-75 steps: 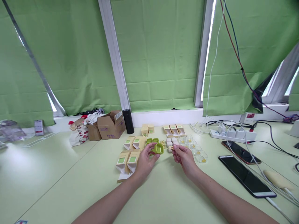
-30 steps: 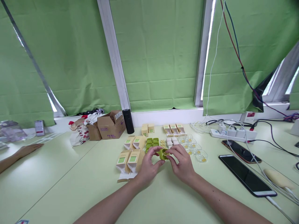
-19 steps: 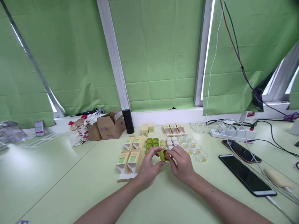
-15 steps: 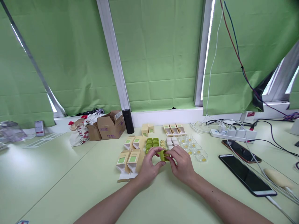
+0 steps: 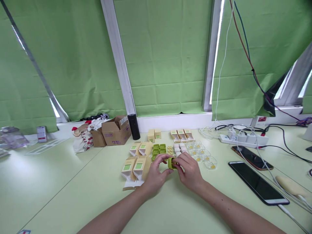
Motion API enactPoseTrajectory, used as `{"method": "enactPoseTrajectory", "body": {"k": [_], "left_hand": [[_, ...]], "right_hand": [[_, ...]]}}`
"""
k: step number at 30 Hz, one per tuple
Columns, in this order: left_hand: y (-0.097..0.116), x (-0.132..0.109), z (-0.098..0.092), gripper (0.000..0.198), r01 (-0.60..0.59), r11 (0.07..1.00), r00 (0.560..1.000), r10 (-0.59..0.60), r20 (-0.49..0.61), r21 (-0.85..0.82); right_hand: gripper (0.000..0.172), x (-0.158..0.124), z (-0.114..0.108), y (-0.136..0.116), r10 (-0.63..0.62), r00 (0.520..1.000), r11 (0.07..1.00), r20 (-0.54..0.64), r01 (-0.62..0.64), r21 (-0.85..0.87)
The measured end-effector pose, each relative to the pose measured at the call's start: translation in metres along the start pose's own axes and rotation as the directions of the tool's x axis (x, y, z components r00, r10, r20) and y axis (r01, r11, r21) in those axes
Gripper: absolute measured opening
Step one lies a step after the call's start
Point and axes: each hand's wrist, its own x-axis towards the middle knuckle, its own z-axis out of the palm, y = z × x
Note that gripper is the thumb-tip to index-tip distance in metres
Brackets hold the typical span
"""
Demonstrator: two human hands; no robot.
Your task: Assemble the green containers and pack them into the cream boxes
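Observation:
A small olive-green square cup [image 5: 170, 163] is held up over the table, its open side toward the right. My left hand [image 5: 157, 174] grips it by the outer walls between thumb and fingers. My right hand [image 5: 188, 170] has its fingertips at the cup's opening, pinched on a part inside that I cannot make out. Just beyond stand more green cups [image 5: 159, 149] in rows, small yellow pieces [image 5: 170, 150], white blocks [image 5: 179, 148] and clear plastic covers [image 5: 210, 162] with yellow bits inside. Left of my hands lie open cardboard boxes [image 5: 138, 166] with green labels.
A brown carton [image 5: 116, 131] and a black cylinder [image 5: 134, 126] stand at the back left. More small boxes [image 5: 181, 136] line the back. On the right are two phones [image 5: 258, 182], a power strip [image 5: 243, 140] and loose white cables.
The green cup has turned very slightly in my fingers. Both hands stay in nearly the same place.

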Motion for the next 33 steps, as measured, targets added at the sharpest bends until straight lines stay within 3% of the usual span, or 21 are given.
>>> {"method": "enactPoseTrajectory", "body": {"k": [19, 27, 33], "left_hand": [[-0.0054, 0.0013, -0.0019, 0.046, 0.008, 1.000, 1.000, -0.008, 0.000, 0.016], [-0.0062, 0.0011, -0.0013, 0.046, 0.020, 1.000, 1.000, -0.020, -0.015, 0.004], [-0.0046, 0.0046, -0.0031, 0.043, -0.009, 1.000, 0.997, 0.008, -0.074, -0.005]], "right_hand": [[0.028, 0.0013, -0.0013, -0.0003, 0.005, 1.000, 1.000, 0.030, -0.005, 0.005], [0.024, 0.0037, -0.0035, -0.0011, -0.002, 1.000, 1.000, -0.003, 0.002, 0.017], [0.033, 0.0027, -0.0096, -0.0019, -0.012, 0.997, 0.997, -0.078, 0.018, 0.077]]}}
